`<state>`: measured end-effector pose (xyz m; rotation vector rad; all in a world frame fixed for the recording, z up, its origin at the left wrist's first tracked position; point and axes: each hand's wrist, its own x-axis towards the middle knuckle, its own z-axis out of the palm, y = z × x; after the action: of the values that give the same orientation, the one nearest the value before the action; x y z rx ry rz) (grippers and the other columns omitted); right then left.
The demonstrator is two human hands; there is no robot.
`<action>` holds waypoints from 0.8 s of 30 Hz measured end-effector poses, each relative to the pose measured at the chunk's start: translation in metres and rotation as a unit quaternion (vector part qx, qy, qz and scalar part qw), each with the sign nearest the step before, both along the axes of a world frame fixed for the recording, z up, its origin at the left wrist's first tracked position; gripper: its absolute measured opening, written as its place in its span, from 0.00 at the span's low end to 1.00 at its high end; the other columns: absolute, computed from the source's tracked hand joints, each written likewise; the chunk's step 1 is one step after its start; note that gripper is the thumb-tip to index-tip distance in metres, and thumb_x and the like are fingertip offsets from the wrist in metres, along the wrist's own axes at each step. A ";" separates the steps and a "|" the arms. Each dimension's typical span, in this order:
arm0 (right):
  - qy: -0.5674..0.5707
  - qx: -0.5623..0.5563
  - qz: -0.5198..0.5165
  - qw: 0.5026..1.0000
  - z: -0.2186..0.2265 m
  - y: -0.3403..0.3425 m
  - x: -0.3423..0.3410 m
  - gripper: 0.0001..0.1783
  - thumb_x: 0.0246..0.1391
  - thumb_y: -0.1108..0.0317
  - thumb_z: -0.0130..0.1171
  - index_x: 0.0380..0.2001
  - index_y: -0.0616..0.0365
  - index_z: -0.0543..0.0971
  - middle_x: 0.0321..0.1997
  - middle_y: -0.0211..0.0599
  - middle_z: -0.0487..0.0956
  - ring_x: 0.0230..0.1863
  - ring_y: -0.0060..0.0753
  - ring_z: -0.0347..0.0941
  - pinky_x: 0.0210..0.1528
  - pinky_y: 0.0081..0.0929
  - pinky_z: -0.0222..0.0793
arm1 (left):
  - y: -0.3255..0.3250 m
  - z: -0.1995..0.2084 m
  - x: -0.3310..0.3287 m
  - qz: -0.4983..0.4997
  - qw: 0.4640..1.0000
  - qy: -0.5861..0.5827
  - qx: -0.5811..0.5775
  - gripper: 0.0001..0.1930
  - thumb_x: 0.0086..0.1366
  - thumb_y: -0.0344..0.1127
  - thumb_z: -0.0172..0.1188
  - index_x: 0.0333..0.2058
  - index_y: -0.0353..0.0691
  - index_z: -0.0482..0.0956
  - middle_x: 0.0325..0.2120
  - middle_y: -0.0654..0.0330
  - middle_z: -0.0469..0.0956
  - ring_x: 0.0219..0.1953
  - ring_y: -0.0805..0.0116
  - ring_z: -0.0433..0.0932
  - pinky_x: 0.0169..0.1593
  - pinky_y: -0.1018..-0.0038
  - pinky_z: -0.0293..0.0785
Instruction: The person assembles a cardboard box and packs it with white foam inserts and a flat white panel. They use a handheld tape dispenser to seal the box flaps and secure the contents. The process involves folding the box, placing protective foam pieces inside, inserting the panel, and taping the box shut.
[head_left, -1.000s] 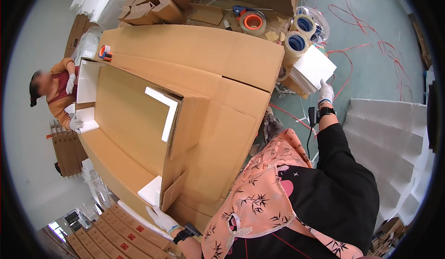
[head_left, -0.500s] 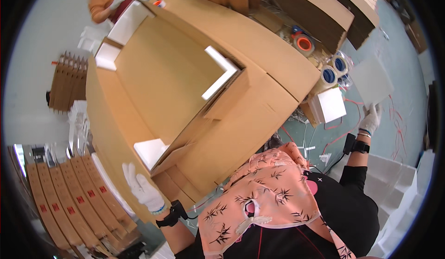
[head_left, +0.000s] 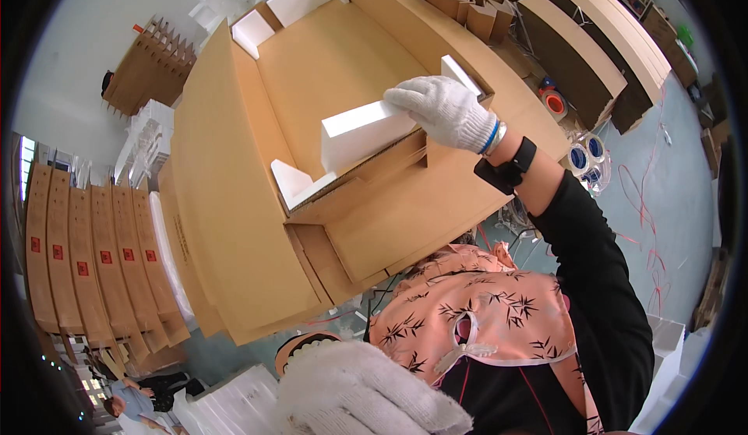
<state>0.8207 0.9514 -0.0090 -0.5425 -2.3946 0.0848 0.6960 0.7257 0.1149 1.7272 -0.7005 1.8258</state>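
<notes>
My right hand point(head_left: 442, 112), in a white knit glove, grips the end of a white foam slab point(head_left: 366, 127) inside the near side of a large open cardboard box point(head_left: 312, 69). The fingers are bent over the slab's upper edge. White foam corner pieces stand in the box: one point(head_left: 290, 182) at the near left, one point(head_left: 460, 75) partly behind my right hand, and others point(head_left: 251, 33) at the far end. My gloved left hand point(head_left: 370, 392) looms large at the lower edge, close to the camera and away from the box; its fingertips are not clearly shown.
Tape rolls point(head_left: 578, 157) and a tape dispenser point(head_left: 553, 102) lie right of the box. Long cartons point(head_left: 573, 53) are stacked beyond. Flat cartons point(head_left: 93, 256) stand in a row at left. Red strapping point(head_left: 643, 201) trails across the floor. Another person point(head_left: 136, 400) is at lower left.
My right hand has come from the far right to the box with the foam slab. My left hand has left the box's near-left corner and moved toward the camera. The view has shifted.
</notes>
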 end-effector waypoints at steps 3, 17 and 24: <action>-0.046 -0.082 -0.072 0.993 -0.020 0.018 0.004 0.18 0.57 0.72 0.55 0.51 0.51 0.77 0.46 0.44 0.82 0.48 0.50 0.79 0.49 0.42 0.76 | -0.030 0.004 -0.041 -0.067 0.960 0.171 -0.210 0.07 0.68 0.37 0.59 0.41 0.48 0.83 0.40 0.51 0.83 0.37 0.52 0.83 0.42 0.51 0.79; -0.059 -0.047 -0.101 0.992 -0.023 0.031 0.012 0.16 0.63 0.67 0.51 0.53 0.47 0.76 0.50 0.39 0.81 0.51 0.45 0.78 0.55 0.41 0.69 | 0.013 -0.042 -0.095 0.676 0.556 0.353 -0.330 0.20 0.64 0.39 0.60 0.48 0.29 0.80 0.47 0.40 0.80 0.51 0.45 0.78 0.60 0.63 0.72; -0.168 -0.110 -0.021 0.979 0.004 0.021 -0.036 0.27 0.49 0.80 0.56 0.54 0.52 0.75 0.48 0.40 0.80 0.54 0.48 0.76 0.56 0.40 0.74 | 0.049 -0.135 -0.207 0.666 0.238 0.634 -0.313 0.19 0.69 0.49 0.51 0.33 0.43 0.86 0.31 0.51 0.84 0.36 0.47 0.79 0.44 0.53 0.77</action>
<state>0.7842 0.9720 -0.0055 -0.7619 -2.7191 0.2619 0.4895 0.7747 -0.0200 2.1369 2.3652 0.0403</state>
